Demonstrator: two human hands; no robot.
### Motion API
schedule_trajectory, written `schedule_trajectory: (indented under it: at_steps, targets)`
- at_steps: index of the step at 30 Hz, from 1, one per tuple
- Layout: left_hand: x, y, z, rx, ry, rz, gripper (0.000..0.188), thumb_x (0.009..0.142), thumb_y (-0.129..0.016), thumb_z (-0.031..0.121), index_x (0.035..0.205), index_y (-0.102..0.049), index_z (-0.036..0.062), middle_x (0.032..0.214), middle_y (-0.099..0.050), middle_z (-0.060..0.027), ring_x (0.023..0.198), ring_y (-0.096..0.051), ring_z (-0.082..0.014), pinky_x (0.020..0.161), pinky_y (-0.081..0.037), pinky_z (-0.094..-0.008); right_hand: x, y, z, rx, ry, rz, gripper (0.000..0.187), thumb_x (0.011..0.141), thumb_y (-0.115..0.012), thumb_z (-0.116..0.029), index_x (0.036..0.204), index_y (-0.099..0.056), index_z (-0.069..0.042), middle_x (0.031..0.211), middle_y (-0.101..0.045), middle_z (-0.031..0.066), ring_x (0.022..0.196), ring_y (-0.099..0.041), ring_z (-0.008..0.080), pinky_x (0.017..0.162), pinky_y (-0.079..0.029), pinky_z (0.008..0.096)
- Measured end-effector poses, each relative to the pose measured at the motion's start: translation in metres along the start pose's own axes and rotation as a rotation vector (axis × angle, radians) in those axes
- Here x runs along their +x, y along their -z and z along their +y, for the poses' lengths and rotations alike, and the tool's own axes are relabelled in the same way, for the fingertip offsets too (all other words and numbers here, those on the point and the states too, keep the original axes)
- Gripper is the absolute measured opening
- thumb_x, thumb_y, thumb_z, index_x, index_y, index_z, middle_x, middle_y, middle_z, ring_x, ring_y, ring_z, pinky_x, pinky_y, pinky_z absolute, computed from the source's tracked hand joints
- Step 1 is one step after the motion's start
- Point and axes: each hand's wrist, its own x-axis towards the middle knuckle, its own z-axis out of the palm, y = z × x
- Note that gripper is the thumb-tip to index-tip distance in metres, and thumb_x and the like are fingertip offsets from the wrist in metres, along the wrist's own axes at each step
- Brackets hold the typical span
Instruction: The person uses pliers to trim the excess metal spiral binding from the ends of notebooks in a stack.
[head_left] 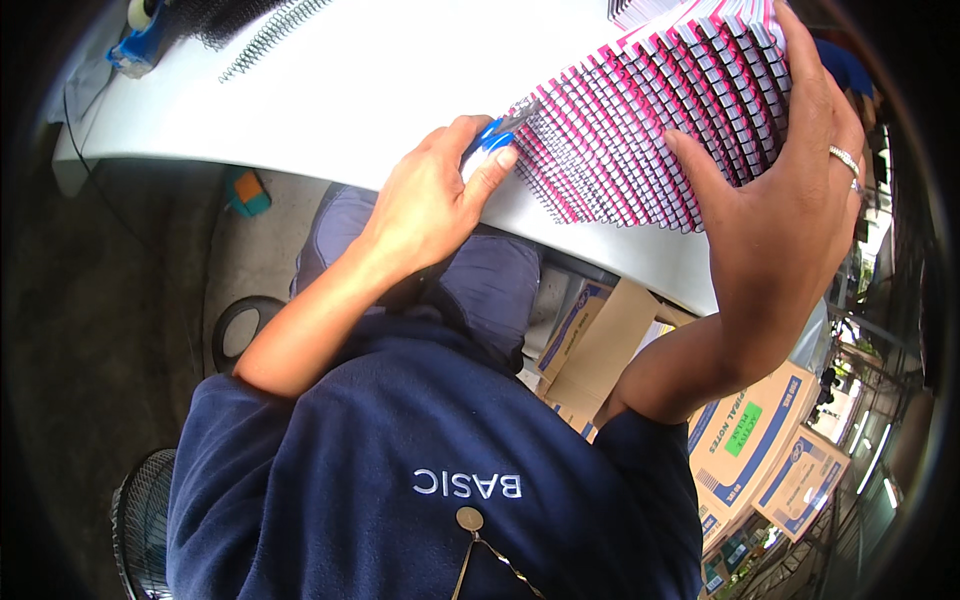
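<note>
I'm seeing L hand (pixel 425 195) gripping pliers (pixel 489 139), upper ctr, R hand (pixel 775 205) clasping coil-bound stack (pixel 635 115), upper R; prob. crimping, next needing steady bracing.

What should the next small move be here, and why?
Perhaps squeeze the blue-handled tool with the left hand: its tip is at the left end of the coil-bound notebooks, while the right hand is spread at their right.
</note>
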Motion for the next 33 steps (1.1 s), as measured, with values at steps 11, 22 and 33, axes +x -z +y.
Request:
schedule_trajectory:
  at_steps: [11,22,33]
  targets:
    - [-0.001,0.005,0.001,-0.111,0.132,-0.089,0.048,0.097,-0.039,0.044,0.120,-0.053,0.0049,0.073,-0.057,-0.0053,0.074,-0.059,-0.0147,0.070,-0.048,-0.0296,0.002,0.002,-0.001,-0.026,0.008,0.005,0.084,0.048,-0.078,-0.007,0.127,-0.048,-0.008,0.117,-0.053,0.0151,0.106,-0.054,0.0313,0.092,-0.043,0.0370]
    - [0.008,0.018,-0.007,-0.649,0.400,-0.440,0.051,0.097,-0.035,0.049,0.115,-0.055,0.0060,0.082,-0.059,-0.0081,0.080,-0.063,-0.0205,0.067,-0.050,-0.0353,0.002,0.003,0.000,-0.046,0.024,0.002,0.086,0.047,-0.077,-0.006,0.128,-0.048,-0.008,0.117,-0.052,0.0157,0.107,-0.054,0.0317,0.092,-0.043,0.0373]
    - [0.010,0.007,-0.024,-1.184,0.500,-0.558,0.057,0.097,-0.031,0.050,0.116,-0.053,0.0008,0.083,-0.061,-0.0115,0.085,-0.064,-0.0206,0.069,-0.051,-0.0360,0.002,0.002,0.000,-0.048,0.033,0.006,0.087,0.047,-0.077,-0.005,0.128,-0.047,-0.007,0.117,-0.051,0.0162,0.107,-0.053,0.0321,0.093,-0.043,0.0376]
